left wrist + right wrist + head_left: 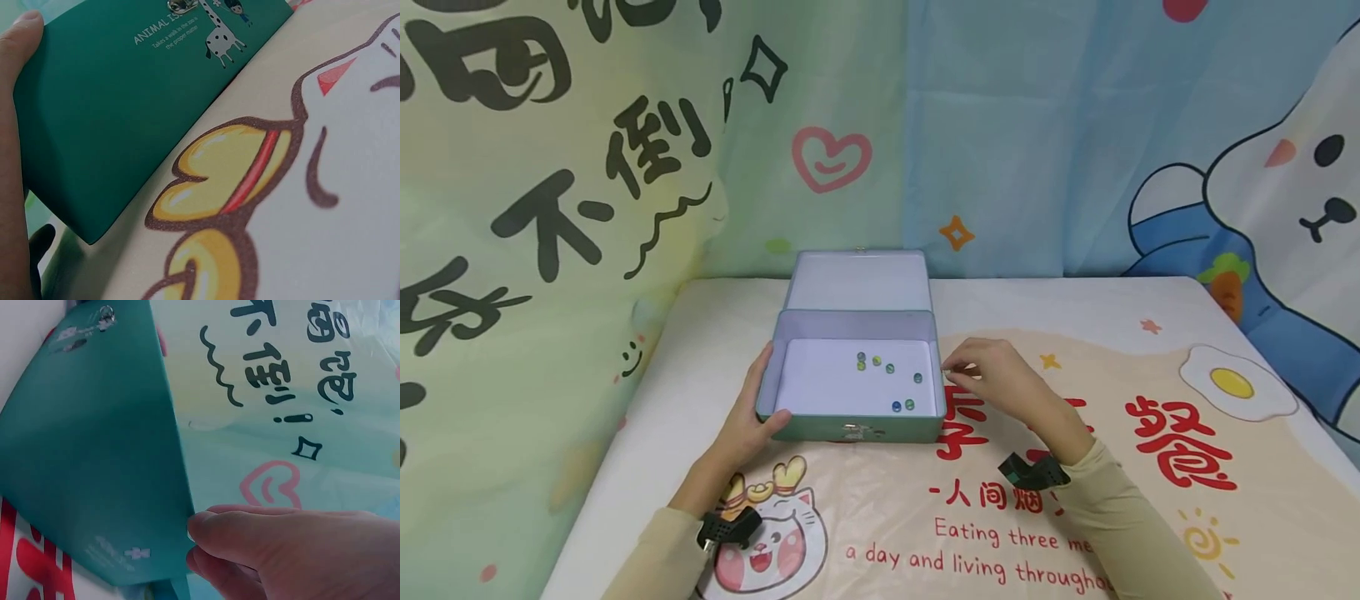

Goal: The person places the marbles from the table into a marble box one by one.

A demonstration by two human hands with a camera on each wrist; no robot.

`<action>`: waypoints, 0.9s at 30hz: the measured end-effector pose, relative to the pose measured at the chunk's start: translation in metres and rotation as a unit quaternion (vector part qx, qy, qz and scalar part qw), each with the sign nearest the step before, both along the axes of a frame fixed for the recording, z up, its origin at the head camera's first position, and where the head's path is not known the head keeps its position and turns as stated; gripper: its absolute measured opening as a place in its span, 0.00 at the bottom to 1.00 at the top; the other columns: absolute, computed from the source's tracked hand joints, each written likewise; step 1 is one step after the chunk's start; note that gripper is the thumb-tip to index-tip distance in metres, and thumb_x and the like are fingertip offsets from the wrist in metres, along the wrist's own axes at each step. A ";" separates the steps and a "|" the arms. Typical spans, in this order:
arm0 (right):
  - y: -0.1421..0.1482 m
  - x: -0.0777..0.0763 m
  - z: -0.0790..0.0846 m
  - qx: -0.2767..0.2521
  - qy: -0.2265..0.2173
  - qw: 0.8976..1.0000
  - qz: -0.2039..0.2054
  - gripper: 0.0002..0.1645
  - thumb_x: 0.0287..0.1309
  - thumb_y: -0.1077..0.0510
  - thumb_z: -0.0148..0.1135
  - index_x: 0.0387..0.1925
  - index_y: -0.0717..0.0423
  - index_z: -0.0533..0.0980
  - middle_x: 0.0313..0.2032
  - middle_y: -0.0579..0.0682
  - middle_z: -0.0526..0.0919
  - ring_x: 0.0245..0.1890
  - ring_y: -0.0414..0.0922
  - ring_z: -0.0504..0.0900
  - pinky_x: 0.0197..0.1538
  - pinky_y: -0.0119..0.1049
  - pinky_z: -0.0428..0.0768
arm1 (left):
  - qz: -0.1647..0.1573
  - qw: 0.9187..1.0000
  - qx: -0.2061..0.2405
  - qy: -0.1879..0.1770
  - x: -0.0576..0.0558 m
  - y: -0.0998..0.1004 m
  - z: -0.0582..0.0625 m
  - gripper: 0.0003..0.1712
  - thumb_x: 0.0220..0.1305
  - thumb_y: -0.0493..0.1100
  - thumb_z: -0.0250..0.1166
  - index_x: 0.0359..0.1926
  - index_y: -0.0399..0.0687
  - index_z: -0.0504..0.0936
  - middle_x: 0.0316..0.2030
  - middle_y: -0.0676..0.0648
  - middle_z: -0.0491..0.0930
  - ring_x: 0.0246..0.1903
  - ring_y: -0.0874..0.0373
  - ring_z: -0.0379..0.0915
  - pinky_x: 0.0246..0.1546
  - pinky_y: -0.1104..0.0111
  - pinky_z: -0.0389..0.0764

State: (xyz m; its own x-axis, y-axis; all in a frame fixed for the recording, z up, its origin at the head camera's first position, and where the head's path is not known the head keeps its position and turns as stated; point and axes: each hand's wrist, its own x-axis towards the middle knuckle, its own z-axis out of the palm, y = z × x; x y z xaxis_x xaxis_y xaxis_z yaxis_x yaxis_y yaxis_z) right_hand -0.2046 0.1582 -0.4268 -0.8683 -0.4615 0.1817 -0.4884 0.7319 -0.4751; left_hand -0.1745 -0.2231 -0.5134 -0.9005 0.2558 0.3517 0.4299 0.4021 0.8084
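The green rectangular tin box [820,427] sits long axis crosswise on the bench [1045,304], left hand [747,421] gripping its left end; small glassy marbles [890,368] inside lie left of the right hand [1003,379], whose fingers' hold I can't tell.

The person wears a long, pale tan cloth sleeve [658,554] on the left and a matching pale tan sleeve [1138,521] on the right. By the end of the left one is a small, chunky black gadget [732,528], and the right one has another black gadget [1036,475] with a bit of green
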 end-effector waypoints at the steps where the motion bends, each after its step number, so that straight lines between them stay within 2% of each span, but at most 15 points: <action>1: 0.000 0.000 0.000 0.003 -0.001 1.000 0.000 0.12 0.52 0.59 0.70 0.41 0.53 0.84 0.38 0.47 0.85 0.39 0.43 0.83 0.45 0.39 0.83 | -0.002 1.000 0.001 0.000 0.000 0.001 -0.001 0.58 0.55 0.71 0.59 0.75 0.58 0.39 0.75 0.44 0.41 0.71 0.36 0.41 0.61 0.32 0.48; 9: -0.004 -0.002 0.011 0.020 0.029 0.999 0.018 0.11 0.51 0.60 0.70 0.40 0.54 0.84 0.37 0.46 0.85 0.37 0.41 0.83 0.43 0.37 0.83 | 0.005 1.000 0.000 0.001 0.000 0.002 -0.001 0.58 0.54 0.73 0.58 0.75 0.58 0.39 0.75 0.44 0.42 0.71 0.36 0.42 0.61 0.32 0.49; 14: -0.010 -0.002 0.020 0.048 0.018 0.998 0.040 0.11 0.53 0.59 0.69 0.40 0.54 0.84 0.39 0.47 0.84 0.38 0.41 0.82 0.43 0.36 0.83 | 0.006 1.000 -0.002 0.002 0.001 0.001 0.000 0.58 0.54 0.72 0.58 0.76 0.57 0.39 0.75 0.44 0.42 0.70 0.35 0.43 0.61 0.32 0.49; 20: -0.019 -0.007 0.025 0.081 0.022 0.992 0.091 0.10 0.53 0.60 0.68 0.39 0.53 0.84 0.37 0.45 0.83 0.37 0.40 0.82 0.42 0.32 0.82 | 0.000 1.000 -0.001 0.000 0.001 0.001 0.000 0.57 0.55 0.70 0.60 0.75 0.56 0.40 0.74 0.43 0.42 0.70 0.35 0.43 0.61 0.32 0.49; 27: -0.030 -0.021 0.028 0.106 0.045 0.978 0.176 0.08 0.51 0.62 0.69 0.36 0.54 0.84 0.34 0.46 0.84 0.33 0.38 0.81 0.40 0.30 0.82 | -0.001 1.000 -0.001 0.006 0.000 0.000 -0.001 0.57 0.55 0.68 0.61 0.75 0.57 0.40 0.74 0.42 0.42 0.70 0.35 0.43 0.61 0.32 0.49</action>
State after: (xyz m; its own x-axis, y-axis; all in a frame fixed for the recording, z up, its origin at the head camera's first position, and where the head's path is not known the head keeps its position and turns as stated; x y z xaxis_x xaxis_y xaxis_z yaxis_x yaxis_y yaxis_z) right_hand -0.2261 0.1281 -0.3986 -0.6335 -0.7646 0.1187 -0.7609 0.5878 -0.2749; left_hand -0.1742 -0.2228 -0.5140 -0.8958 0.2576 0.3621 0.4403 0.4033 0.8022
